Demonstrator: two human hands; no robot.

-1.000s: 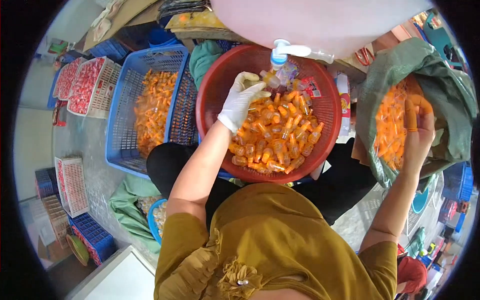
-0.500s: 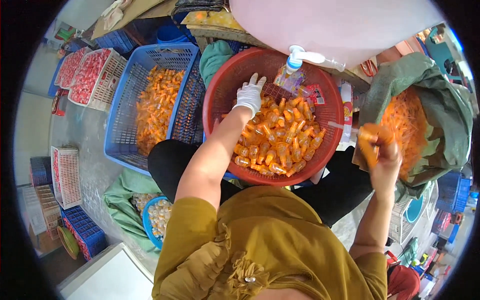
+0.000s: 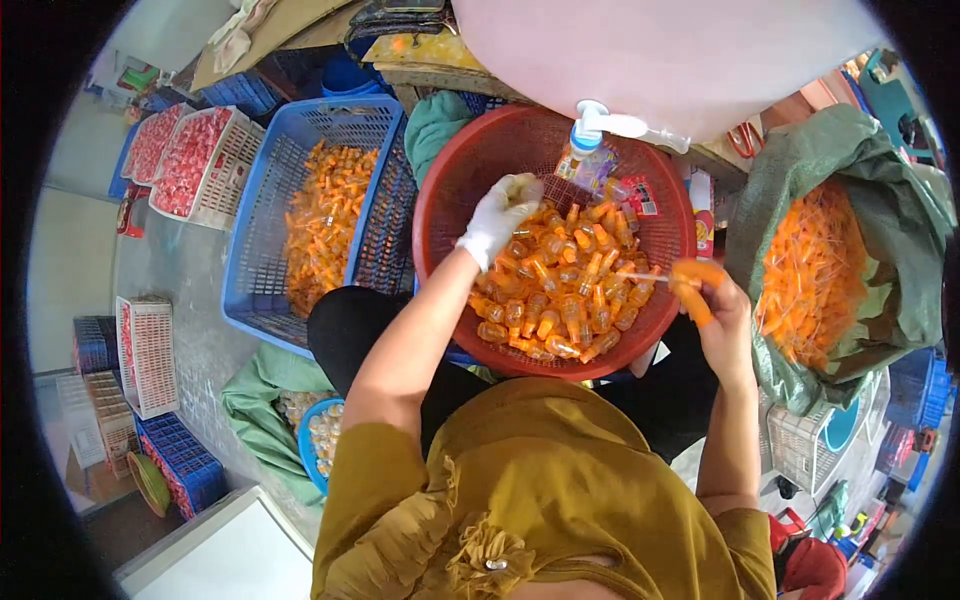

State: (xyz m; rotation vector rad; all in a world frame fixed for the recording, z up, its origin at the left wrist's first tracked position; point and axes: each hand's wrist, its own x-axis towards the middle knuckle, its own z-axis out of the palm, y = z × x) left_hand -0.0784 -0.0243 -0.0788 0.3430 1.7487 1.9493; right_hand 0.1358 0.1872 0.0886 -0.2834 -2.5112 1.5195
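Note:
A round red basket (image 3: 440, 200) sits in front of me, half full of small orange-capped bottles (image 3: 560, 290). My left hand (image 3: 500, 215), in a white glove, is closed over bottles at the pile's far left side. My right hand (image 3: 705, 300) is at the basket's right rim, fingers wearing orange finger covers and gripping an orange cap with a thin tube pointing left. A spout (image 3: 600, 125) from a large pale container (image 3: 660, 50) hangs over the basket's far edge.
A blue crate (image 3: 270, 190) with orange pieces stands at left, white baskets of red items (image 3: 185, 155) beyond it. A green sack (image 3: 880, 230) of orange caps lies open at right. A blue bowl (image 3: 315, 440) of clear bottles sits by my left knee.
My right hand came from the green sack to the basket's right rim, carrying an orange cap. My left hand shifted slightly up within the pile.

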